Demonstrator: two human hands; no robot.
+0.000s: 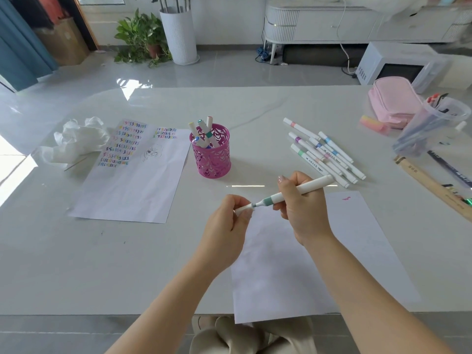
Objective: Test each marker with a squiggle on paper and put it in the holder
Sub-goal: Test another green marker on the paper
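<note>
Fingertips of the left hand (pixel 227 221) pinch the white cap (pixel 242 208), which sits right at the nib of the green-banded marker (pixel 293 192). The right hand (pixel 302 208) curls round the barrel. The marker's long axis runs from lower left to upper right, above the near sheet of paper (pixel 357 251), which bears one pink squiggle (pixel 346 198) near its far edge. Bare paper lies directly beneath both hands. The pink mesh holder (pixel 213 159) stands beyond the left hand, and the loose markers (pixel 325 153) lie beyond the right.

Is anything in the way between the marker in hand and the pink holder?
Nothing visible: bare table lies between the marker and the holder. The left hand pinches its cap; the right hand holds the barrel.
</note>
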